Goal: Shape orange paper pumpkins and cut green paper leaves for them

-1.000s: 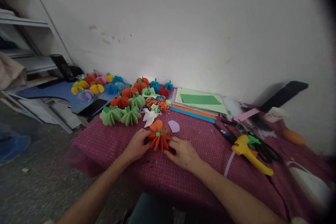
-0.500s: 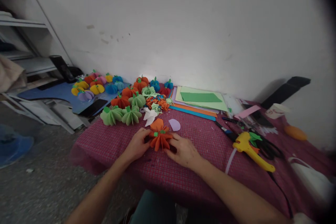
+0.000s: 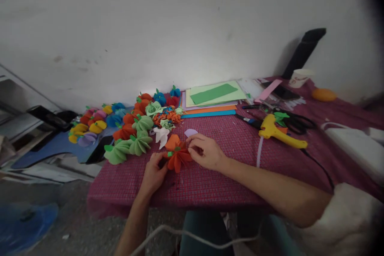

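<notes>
An orange paper pumpkin (image 3: 177,161) with folded, fanned-out lobes and small green bits on top sits on the cloth in front of me. My left hand (image 3: 154,173) pinches its left edge between thumb and fingers. On the opposite side, my right hand (image 3: 207,153) has its fingers curled at the upper right lobes, with the fingertips on the paper. Just behind that hand lies a purple paper piece (image 3: 191,132), partly covered by the fingers. A crumpled white paper piece (image 3: 162,137) lies behind the pumpkin, to the left.
Finished-looking green paper pumpkins (image 3: 140,143) and several coloured ones stand at left. Paper shreds (image 3: 168,117) are piled behind. Coloured sheets (image 3: 213,93) lie by the wall. At right are a yellow glue gun (image 3: 280,134) with its cord, black scissors (image 3: 300,122) and a paper cup (image 3: 300,78).
The view has tilted and shifted. My right hand has moved from the pumpkin's right side to its upper right, now overlapping the purple piece. My left hand stays at the left edge.
</notes>
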Available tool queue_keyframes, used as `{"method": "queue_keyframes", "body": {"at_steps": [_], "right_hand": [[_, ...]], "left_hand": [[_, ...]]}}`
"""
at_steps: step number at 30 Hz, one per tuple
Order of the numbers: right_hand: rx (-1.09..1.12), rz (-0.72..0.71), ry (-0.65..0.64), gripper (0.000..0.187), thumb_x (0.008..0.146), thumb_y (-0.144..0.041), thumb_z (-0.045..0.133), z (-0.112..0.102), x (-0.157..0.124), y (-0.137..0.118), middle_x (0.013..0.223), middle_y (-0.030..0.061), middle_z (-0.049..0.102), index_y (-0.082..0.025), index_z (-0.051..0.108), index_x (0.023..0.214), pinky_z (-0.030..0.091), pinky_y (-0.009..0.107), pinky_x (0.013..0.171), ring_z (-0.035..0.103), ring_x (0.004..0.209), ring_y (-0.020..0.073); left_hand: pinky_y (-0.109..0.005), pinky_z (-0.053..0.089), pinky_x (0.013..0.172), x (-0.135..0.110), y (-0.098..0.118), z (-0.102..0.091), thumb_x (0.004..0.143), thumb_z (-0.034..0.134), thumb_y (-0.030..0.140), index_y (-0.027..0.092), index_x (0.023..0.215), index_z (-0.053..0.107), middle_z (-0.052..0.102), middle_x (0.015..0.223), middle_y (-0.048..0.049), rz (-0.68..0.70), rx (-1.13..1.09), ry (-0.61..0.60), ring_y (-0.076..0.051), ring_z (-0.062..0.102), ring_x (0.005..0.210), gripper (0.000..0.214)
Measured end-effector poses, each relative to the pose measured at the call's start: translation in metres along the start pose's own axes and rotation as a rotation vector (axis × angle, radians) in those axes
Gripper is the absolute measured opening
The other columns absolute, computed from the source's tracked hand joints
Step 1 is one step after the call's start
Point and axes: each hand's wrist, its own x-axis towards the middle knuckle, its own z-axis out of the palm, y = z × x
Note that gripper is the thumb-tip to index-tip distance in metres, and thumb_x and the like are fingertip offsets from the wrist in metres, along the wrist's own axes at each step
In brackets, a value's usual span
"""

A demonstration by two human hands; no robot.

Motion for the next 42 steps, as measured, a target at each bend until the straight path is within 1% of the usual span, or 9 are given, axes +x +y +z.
{"method": "queue_keyframes", "body": {"at_steps": [5,9,19,24,27,29,33,35,42], "right_hand": [[0.010,0.139,-0.047,0.030,0.071,-0.015,0.056,0.006,0.003,0.012,0.084,0.0025,0.059,-0.018,0.056,0.101,0.043,0.024,0.063,0.052,0.065,0.0110],[0.066,0.149,-0.124,0.040,0.072,-0.019,0.058,0.008,0.001,0.014,0.086,0.0019,0.061,-0.019,0.053,0.112,0.042,0.023,0.063,0.053,0.066,0.0107],[0.208,0.199,-0.158,0.021,0.071,-0.012,0.056,0.014,-0.003,0.014,0.070,-0.0042,0.057,-0.020,0.054,0.090,0.040,0.020,0.055,0.052,0.059,0.0085],[0.255,0.241,0.021,0.021,0.075,-0.014,0.054,0.008,0.004,0.012,0.071,-0.0036,0.056,-0.020,0.050,0.095,0.040,0.020,0.054,0.050,0.058,0.0084],[0.285,0.284,0.193,0.017,0.077,-0.017,0.052,-0.001,0.012,0.014,0.074,-0.0025,0.056,-0.019,0.049,0.093,0.041,0.021,0.056,0.052,0.061,0.0092],[0.289,0.298,0.285,0.015,0.077,-0.018,0.051,-0.007,0.017,0.017,0.073,-0.0023,0.055,-0.019,0.048,0.092,0.041,0.021,0.056,0.052,0.063,0.0097],[0.260,0.301,0.398,0.017,0.075,-0.019,0.052,-0.017,0.023,0.020,0.073,-0.0021,0.055,-0.019,0.047,0.092,0.042,0.022,0.056,0.052,0.062,0.0098],[0.234,0.314,0.409,0.017,0.074,-0.018,0.052,-0.020,0.024,0.020,0.072,-0.0021,0.055,-0.019,0.047,0.091,0.043,0.022,0.056,0.053,0.061,0.0098],[0.188,0.274,0.427,0.015,0.074,-0.016,0.050,-0.031,0.028,0.017,0.070,-0.0027,0.055,-0.020,0.047,0.089,0.044,0.022,0.056,0.053,0.061,0.0098]], "left_hand": [[-0.028,0.042,0.074,0.000,-0.005,0.001,0.074,0.056,0.026,0.020,0.096,0.061,0.058,0.084,-0.0019,-0.024,-0.004,-0.004,-0.016,0.054,0.080,0.023],[-0.029,0.043,0.075,0.000,-0.009,0.002,0.072,0.059,0.028,0.020,0.096,0.062,0.059,0.086,-0.0022,-0.057,-0.067,-0.012,-0.017,0.055,0.081,0.025],[-0.032,0.043,0.081,-0.001,-0.006,0.003,0.069,0.064,0.029,0.019,0.098,0.060,0.061,0.094,-0.0048,-0.110,-0.149,-0.003,-0.019,0.057,0.089,0.031],[-0.029,0.043,0.080,0.003,-0.002,0.001,0.075,0.058,0.029,0.019,0.112,0.048,0.058,0.107,-0.0065,-0.121,-0.187,0.239,-0.017,0.056,0.093,0.039],[-0.027,0.043,0.078,0.007,0.006,-0.002,0.077,0.056,0.030,0.019,0.111,0.047,0.055,0.110,-0.0069,-0.122,-0.196,0.384,-0.016,0.054,0.093,0.037],[-0.025,0.043,0.072,0.009,0.018,-0.002,0.076,0.056,0.032,0.019,0.107,0.049,0.057,0.106,-0.0055,-0.128,-0.171,0.414,-0.014,0.055,0.085,0.034],[-0.023,0.041,0.061,0.017,0.051,0.013,0.075,0.057,0.037,0.017,0.091,0.059,0.060,0.082,-0.0017,-0.120,-0.109,0.201,-0.013,0.053,0.068,0.025],[-0.023,0.041,0.058,0.026,0.065,0.027,0.073,0.059,0.038,0.018,0.095,0.058,0.060,0.080,-0.0012,-0.102,-0.133,0.064,-0.012,0.051,0.064,0.030],[-0.024,0.044,0.064,0.073,0.076,0.060,0.070,0.062,0.037,0.018,0.095,0.050,0.059,0.088,-0.0035,-0.088,-0.432,0.081,-0.013,0.056,0.073,0.034]]}}
